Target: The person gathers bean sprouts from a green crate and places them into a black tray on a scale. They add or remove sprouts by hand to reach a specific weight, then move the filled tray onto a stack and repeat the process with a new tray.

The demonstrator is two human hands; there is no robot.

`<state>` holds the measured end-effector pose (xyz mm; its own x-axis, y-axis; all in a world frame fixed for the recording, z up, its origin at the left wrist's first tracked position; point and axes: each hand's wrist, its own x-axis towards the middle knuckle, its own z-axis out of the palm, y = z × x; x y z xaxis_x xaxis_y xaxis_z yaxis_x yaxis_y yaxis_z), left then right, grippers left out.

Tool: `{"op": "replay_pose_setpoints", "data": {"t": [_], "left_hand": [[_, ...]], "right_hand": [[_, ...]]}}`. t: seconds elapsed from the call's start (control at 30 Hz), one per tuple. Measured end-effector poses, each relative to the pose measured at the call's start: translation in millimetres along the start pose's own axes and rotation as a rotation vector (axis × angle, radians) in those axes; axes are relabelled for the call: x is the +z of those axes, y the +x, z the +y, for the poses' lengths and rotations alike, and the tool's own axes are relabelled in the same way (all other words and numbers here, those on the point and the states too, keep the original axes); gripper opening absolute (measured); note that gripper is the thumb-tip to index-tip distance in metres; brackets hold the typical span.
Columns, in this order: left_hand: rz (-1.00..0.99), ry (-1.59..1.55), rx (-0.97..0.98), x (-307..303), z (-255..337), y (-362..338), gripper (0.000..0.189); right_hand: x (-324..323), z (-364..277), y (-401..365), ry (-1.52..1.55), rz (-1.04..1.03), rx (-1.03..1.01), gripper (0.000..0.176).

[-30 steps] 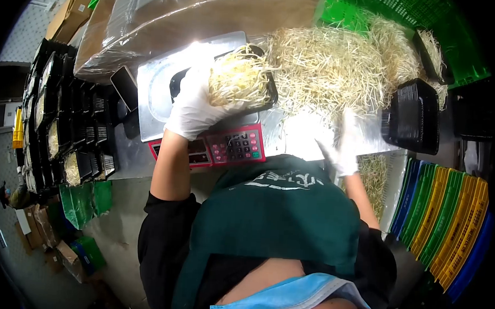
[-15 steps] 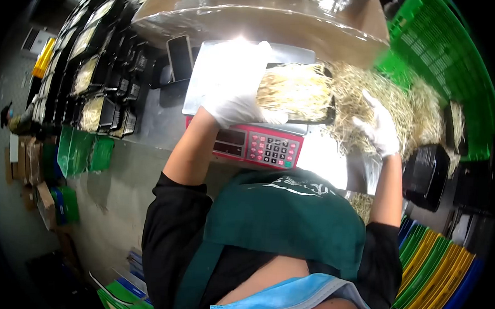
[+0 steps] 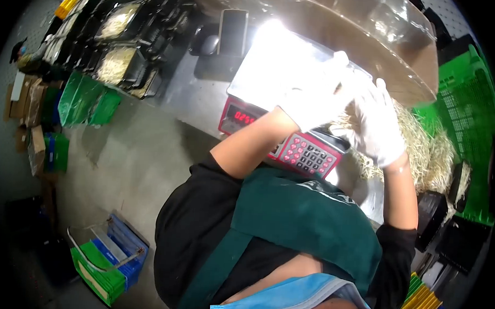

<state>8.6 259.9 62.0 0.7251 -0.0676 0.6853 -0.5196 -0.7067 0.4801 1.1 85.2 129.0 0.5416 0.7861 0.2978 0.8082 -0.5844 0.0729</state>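
Both my hands wear white gloves and meet over the right end of the scale (image 3: 309, 152), which has a steel top and a red keypad front. My left hand (image 3: 317, 99) is bent around a black tray of sprouts; strong glare blurs its fingers. My right hand (image 3: 375, 119) curls over pale bean sprouts (image 3: 347, 119) beside it, fingers close together. The tray is mostly hidden under my hands. Red digits glow on the display (image 3: 244, 117), partly behind my left forearm. A loose heap of bean sprouts (image 3: 424, 147) lies right of my right hand.
Stacked black trays of sprouts (image 3: 118, 64) stand at left. A phone (image 3: 232, 33) lies behind the scale's left side. A plastic-lined carton (image 3: 398, 56) borders the back, a green crate (image 3: 467, 121) the right. Black trays (image 3: 432, 212) sit near my right forearm. A basket (image 3: 107, 259) is on the floor.
My right hand has moved left from the sprout heap to meet my left hand over the tray. The view has turned, and the display's red digits now show.
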Motion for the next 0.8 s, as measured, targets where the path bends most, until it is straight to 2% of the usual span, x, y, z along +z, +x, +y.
{"op": "replay_pose_setpoints", "data": {"t": [0.03,0.07,0.1,0.17,0.2,0.23,0.27,0.3,0.33,0.4,0.43,0.53,0.57,0.6,0.67,0.7,0.73,0.8], "left_hand": [[-0.124,-0.052,-0.032,1.8,6.4,0.3,0.047],[-0.246,-0.103,-0.059,0.6,13.1,2.5,0.053],[-0.238,-0.127,-0.047,-1.7,18.1,4.3,0.053],[-0.288,-0.516,-0.352,-9.7,22.4,6.1,0.047],[-0.300,-0.534,-0.342,-9.4,19.1,4.9,0.047],[-0.346,-0.383,-0.165,-10.5,15.6,3.2,0.056],[-0.386,-0.226,0.018,-10.3,14.3,3.9,0.065],[-0.352,-0.092,0.094,-10.0,19.2,0.9,0.084],[-0.360,-0.093,0.112,-11.7,23.4,2.3,0.084],[-0.484,0.049,0.133,-14.4,27.8,5.0,0.094],[-0.490,0.046,0.143,-14.1,27.5,4.2,0.094],[-0.515,0.079,0.170,-12.8,25.9,2.8,0.097],[-0.567,0.046,0.126,-13.8,27.3,4.3,0.098],[-0.619,0.015,0.079,-14.8,28.5,4.4,0.098],[-0.633,-0.033,0.040,-15.1,28.2,5.7,0.098],[-0.645,-0.080,0.008,-14.6,27.4,7.2,0.098],[-0.645,-0.074,0.006,-13.3,26.0,7.3,0.098],[-0.664,-0.065,0.032,-10.3,22.7,5.9,0.109]], "right_hand": [[1.6,2.9,0.1,-0.021,-0.010,0.018,0.065],[0.2,5.4,2.1,0.196,-0.029,0.055,0.065],[0.4,7.5,3.4,0.413,-0.045,0.089,0.065],[26.7,-5.1,-5.4,0.289,0.005,0.123,0.066],[32.3,-6.8,-5.7,0.228,-0.002,0.135,0.068],[33.5,-1.4,-5.1,0.220,-0.004,0.149,0.068],[35.3,6.2,-2.0,0.575,-0.140,0.269,0.074],[35.2,11.1,-2.3,0.936,-0.268,0.383,0.079],[31.3,13.6,-7.3,0.934,-0.251,0.392,0.079],[15.7,17.4,-18.2,0.161,-0.217,0.161,0.091],[-9.5,16.7,-16.9,0.154,-0.335,0.210,0.096],[-14.4,41.9,-47.6,0.130,-0.366,0.304,0.094],[-11.3,54.9,-54.0,0.714,-0.247,0.304,0.079],[-3.9,54.8,-60.5,0.716,-0.248,0.304,0.079],[9.1,48.3,-69.9,0.949,-0.151,0.430,0.069],[19.4,47.0,-72.4,0.858,-0.059,0.447,0.057],[25.8,48.9,-78.5,0.862,-0.056,0.443,0.057],[31.5,56.7,-91.9,0.889,0.060,0.461,0.041]]}}
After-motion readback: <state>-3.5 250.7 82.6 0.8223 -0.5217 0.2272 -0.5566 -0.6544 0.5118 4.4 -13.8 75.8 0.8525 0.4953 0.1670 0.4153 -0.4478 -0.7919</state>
